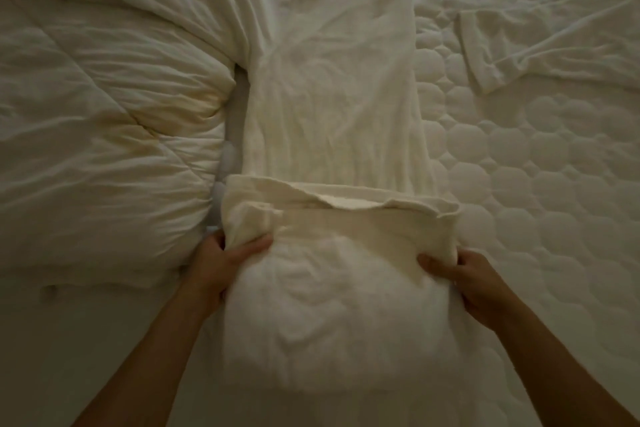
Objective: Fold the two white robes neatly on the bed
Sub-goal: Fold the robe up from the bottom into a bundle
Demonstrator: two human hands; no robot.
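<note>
A white robe [336, 107] lies in a long narrow strip down the middle of the bed, its sides folded in. Its near end is doubled over into a thick bundle in front of me. My left hand [221, 260] grips the left side of that fold, thumb on top. My right hand [471, 284] grips the right side the same way. A second white robe [540, 45] lies spread at the far right, one cuffed sleeve pointing toward the middle.
A rumpled white duvet [104, 135] is bunched up along the left, touching the robe's left edge. The quilted mattress cover [519, 191] lies bare to the right of the robe.
</note>
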